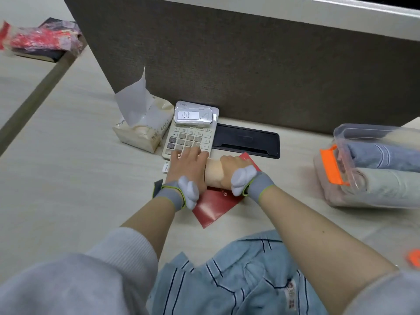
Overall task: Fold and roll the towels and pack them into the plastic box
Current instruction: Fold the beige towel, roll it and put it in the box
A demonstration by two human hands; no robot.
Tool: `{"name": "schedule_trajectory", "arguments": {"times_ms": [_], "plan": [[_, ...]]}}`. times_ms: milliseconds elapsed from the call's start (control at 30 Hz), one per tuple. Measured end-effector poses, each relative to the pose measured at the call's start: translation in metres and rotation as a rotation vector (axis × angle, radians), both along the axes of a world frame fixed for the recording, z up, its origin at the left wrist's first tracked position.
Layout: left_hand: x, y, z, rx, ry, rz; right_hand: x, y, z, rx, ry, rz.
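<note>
- Desk [68, 155]: pale matt wood-grain laminate.
- Partition [250, 64] behind the desk: rough grey woven cloth.
- Plastic box [345, 137] on the desk's right: clear glossy plastic, orange clip.
- Envelope [213, 208]: smooth red paper.
- Peach towel [213, 173]: soft cloth.
- Calculator [191, 135]: smooth plastic.

I look down on an office desk: a pale wood-grain desktop [68, 155] backed by a grey fabric partition panel [250, 64], with a white desk calculator [188, 135] and black plastic cable-port cover [246, 140] along its far edge.
</note>
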State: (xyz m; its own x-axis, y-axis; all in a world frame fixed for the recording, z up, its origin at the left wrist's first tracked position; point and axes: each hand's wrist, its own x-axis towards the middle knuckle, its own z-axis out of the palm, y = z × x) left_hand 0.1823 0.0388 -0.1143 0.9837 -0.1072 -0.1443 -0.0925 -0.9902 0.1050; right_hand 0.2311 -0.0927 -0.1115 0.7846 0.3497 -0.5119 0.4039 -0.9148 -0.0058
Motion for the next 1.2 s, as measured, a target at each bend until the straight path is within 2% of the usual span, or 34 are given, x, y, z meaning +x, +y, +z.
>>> {"name": "schedule_trajectory", "arguments": {"times_ms": [67, 200, 300, 467, 600, 667, 933, 1100, 1200], "plan": [[-0.007, -0.001, -0.010, 0.024, 0.037, -0.034, 0.005, -0.001, -0.003, -0.008, 0.003, 0.007], [-0.002, -0.008, -0.017, 0.050, 0.110, 0.016, -0.009, -0.012, -0.020, 0.112, -0.033, -0.038], [0.008, -0.009, -0.006, 0.101, 0.114, 0.000, -0.008, -0.011, -0.015, 0.060, -0.043, -0.014], [0.003, -0.002, 0.022, 0.127, -0.008, 0.017, -0.013, -0.006, 0.020, 0.121, -0.216, 0.040], [-0.006, -0.012, 0.059, 0.109, -0.136, -0.027, -0.026, -0.020, 0.058, 0.154, -0.350, 0.005], [-0.008, -0.023, 0.076, 0.105, -0.125, -0.052, -0.030, -0.030, 0.072, 0.141, -0.396, -0.006], [-0.013, -0.123, 0.132, 0.067, -0.333, -0.279, -0.066, -0.138, 0.132, 0.067, -0.599, -0.176], [-0.004, -0.195, 0.142, 0.061, -0.354, -0.353, -0.062, -0.215, 0.140, -0.024, -0.683, -0.205], [0.006, -0.238, 0.139, 0.051, -0.354, -0.384, -0.053, -0.260, 0.140, -0.047, -0.644, -0.229]]}}
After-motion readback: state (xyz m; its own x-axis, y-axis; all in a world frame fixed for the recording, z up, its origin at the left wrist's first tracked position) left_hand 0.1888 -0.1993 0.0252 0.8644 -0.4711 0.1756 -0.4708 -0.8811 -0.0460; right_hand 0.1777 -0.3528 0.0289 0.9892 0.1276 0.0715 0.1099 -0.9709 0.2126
